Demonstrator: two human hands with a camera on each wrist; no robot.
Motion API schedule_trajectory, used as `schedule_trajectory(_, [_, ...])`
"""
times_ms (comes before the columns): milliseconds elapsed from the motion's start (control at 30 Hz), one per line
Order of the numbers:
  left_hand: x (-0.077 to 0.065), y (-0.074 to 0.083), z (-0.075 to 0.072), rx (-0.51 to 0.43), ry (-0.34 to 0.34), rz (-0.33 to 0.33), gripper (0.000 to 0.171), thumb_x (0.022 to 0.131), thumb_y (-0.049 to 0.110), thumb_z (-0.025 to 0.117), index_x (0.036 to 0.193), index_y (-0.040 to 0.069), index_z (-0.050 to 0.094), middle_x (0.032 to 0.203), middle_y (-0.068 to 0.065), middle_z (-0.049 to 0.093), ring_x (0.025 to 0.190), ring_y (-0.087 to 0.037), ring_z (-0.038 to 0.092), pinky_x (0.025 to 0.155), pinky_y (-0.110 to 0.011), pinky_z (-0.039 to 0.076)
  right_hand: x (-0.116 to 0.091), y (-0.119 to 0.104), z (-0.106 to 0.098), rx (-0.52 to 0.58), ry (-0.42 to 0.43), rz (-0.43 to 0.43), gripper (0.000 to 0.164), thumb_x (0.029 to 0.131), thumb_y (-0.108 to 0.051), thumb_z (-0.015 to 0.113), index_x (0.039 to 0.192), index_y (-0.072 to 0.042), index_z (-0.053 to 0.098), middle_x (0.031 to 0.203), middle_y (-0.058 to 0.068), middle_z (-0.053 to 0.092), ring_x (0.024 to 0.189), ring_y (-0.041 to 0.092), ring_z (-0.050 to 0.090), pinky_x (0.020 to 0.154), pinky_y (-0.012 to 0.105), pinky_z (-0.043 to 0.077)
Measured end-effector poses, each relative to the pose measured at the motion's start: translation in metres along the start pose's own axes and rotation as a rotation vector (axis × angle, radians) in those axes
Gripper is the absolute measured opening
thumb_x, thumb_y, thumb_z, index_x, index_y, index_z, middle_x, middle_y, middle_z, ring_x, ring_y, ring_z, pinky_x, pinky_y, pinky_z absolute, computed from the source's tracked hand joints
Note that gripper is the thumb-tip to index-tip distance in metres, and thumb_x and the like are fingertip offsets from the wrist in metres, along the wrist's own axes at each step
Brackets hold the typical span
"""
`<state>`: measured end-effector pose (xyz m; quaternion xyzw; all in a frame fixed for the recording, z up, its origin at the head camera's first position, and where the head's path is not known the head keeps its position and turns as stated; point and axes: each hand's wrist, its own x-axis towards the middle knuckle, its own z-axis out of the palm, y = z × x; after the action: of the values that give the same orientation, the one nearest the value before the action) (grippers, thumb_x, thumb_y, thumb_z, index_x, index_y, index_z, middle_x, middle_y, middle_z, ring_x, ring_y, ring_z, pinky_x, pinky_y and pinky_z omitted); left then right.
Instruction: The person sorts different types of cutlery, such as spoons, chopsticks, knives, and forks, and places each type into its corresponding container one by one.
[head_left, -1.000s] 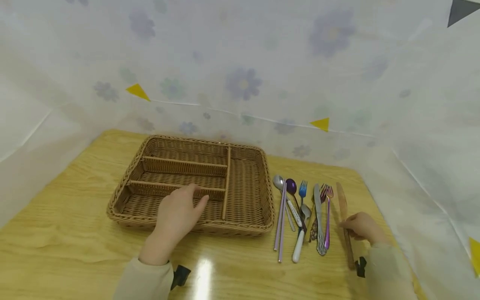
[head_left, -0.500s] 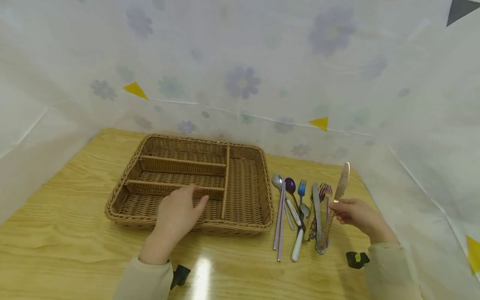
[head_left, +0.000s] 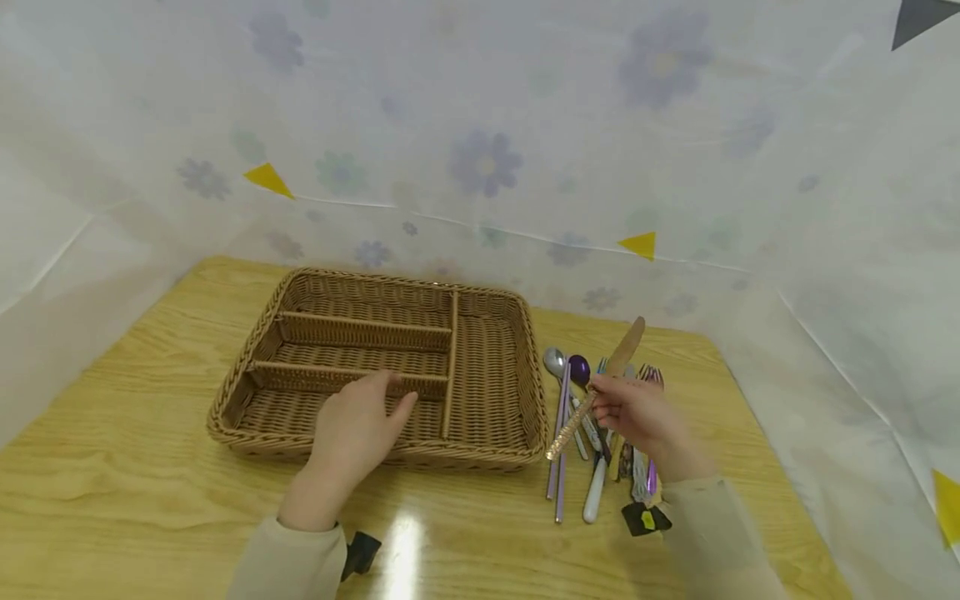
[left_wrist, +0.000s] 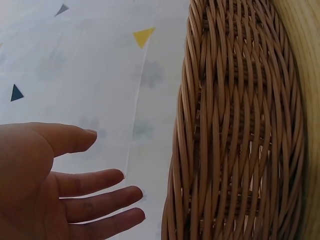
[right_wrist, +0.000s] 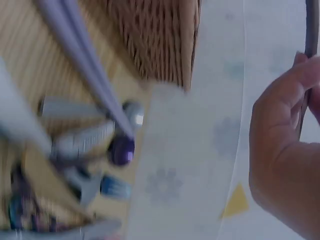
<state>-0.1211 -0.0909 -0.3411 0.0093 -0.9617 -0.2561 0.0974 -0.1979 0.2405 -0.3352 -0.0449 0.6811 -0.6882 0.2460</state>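
Note:
In the head view my right hand (head_left: 633, 412) pinches a gold table knife (head_left: 576, 423) near the top of its textured handle. The blade slants up and away to the right, above the cutlery on the table. My left hand (head_left: 360, 429) is over the front of a brown wicker basket (head_left: 498, 454), its fingers relaxed and holding nothing. The left wrist view shows the fingers of that hand (left_wrist: 95, 185) spread apart beside the basket's woven wall (left_wrist: 230, 125). Dividers split the basket into several compartments, with no cutlery in them.
Right of the basket lie purple chopsticks (head_left: 561, 492), a silver spoon (head_left: 554, 361), a purple spoon (head_left: 579, 369), a white-handled spoon (head_left: 595, 496) and several forks, partly hidden by my right hand. A flower-patterned curtain (head_left: 480, 100) encloses the wooden table (head_left: 135, 400).
My right hand has lifted the gold knife off the table at the far right and carried it left over the other cutlery, tilting it. My left hand stays in place.

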Motion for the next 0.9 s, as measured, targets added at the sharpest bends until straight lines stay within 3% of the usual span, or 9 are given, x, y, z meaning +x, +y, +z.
schedule_trajectory(167, [0.001,0.004,0.003,-0.004,-0.015,0.037,0.043,0.092,0.037,0.057,0.116,0.002,0.063,0.098,-0.014,0.070,0.039,-0.009,0.040,0.038,-0.023,0.034,0.023,0.020,0.024,0.094,0.010,-0.045,0.017,0.094,-0.031,0.057,0.087,-0.017,0.064,0.069,-0.009,0.063,0.067,0.004,0.061,0.068,0.021,0.051])
schedule_trajectory(200, [0.002,0.006,0.004,-0.001,-0.024,0.044,0.044,0.092,0.039,0.056,0.116,0.003,0.063,0.098,-0.014,0.070,0.041,-0.010,0.043,0.040,-0.023,0.036,0.032,0.031,0.022,0.142,-0.028,-0.082,0.017,0.093,-0.032,0.059,0.092,-0.015,0.063,0.073,-0.006,0.064,0.070,0.007,0.062,0.070,0.023,0.052])
schedule_trajectory(267, [0.003,0.010,0.005,0.008,-0.035,0.073,0.045,0.091,0.040,0.058,0.115,0.003,0.064,0.103,-0.014,0.070,0.044,-0.012,0.049,0.044,-0.026,0.042,0.040,0.040,0.032,0.182,0.004,-0.082,0.026,0.089,-0.034,0.063,0.101,-0.011,0.059,0.075,-0.005,0.064,0.073,0.008,0.063,0.074,0.024,0.053])
schedule_trajectory(400, [0.006,0.022,0.009,0.036,-0.062,0.168,0.049,0.087,0.045,0.062,0.115,0.004,0.064,0.107,-0.013,0.069,0.069,-0.023,0.065,0.063,-0.035,0.054,0.040,0.035,0.065,0.225,0.071,-0.052,0.023,0.093,-0.030,0.059,0.103,-0.009,0.055,0.074,-0.004,0.063,0.074,0.008,0.063,0.076,0.024,0.053])
schedule_trajectory(433, [0.007,0.024,0.010,0.047,-0.068,0.197,0.049,0.086,0.044,0.063,0.114,0.004,0.065,0.104,-0.012,0.069,0.072,-0.024,0.065,0.065,-0.036,0.054,0.033,0.025,0.080,0.208,0.132,-0.011,0.022,0.093,-0.029,0.058,0.099,-0.009,0.055,0.072,-0.006,0.062,0.072,0.006,0.062,0.076,0.022,0.053])
schedule_trajectory(500, [0.008,0.028,0.012,0.075,-0.069,0.251,0.047,0.084,0.042,0.066,0.112,0.004,0.065,0.096,-0.009,0.070,0.078,-0.024,0.066,0.068,-0.036,0.054,0.031,0.020,0.095,0.227,0.147,0.001,0.016,0.096,-0.025,0.053,0.093,-0.010,0.055,0.070,-0.006,0.061,0.069,0.005,0.062,0.073,0.021,0.053])
schedule_trajectory(633, [0.012,0.032,0.014,0.112,-0.065,0.325,0.037,0.081,0.031,0.072,0.107,0.005,0.067,0.085,-0.004,0.069,0.068,-0.016,0.062,0.060,-0.029,0.051,0.028,0.013,0.115,0.265,0.182,0.025,0.014,0.098,-0.019,0.049,0.092,-0.009,0.056,0.067,-0.005,0.060,0.066,0.006,0.061,0.069,0.019,0.053])
schedule_trajectory(767, [0.016,0.036,0.011,0.120,-0.101,0.360,0.025,0.082,0.020,0.072,0.104,0.007,0.069,0.089,-0.004,0.070,0.072,-0.016,0.064,0.060,-0.028,0.052,0.027,0.013,0.124,0.283,0.206,0.009,0.014,0.098,-0.018,0.049,0.096,-0.006,0.055,0.068,-0.005,0.062,0.068,0.006,0.062,0.071,0.020,0.054])
schedule_trajectory(900, [0.021,0.040,0.002,0.091,-0.199,0.348,0.008,0.086,0.009,0.066,0.093,0.007,0.069,0.075,-0.002,0.066,0.060,-0.013,0.057,0.054,-0.026,0.046,0.028,0.013,0.129,0.298,0.217,-0.001,0.013,0.097,-0.017,0.050,0.098,-0.006,0.055,0.071,-0.005,0.063,0.071,0.007,0.063,0.075,0.021,0.054])
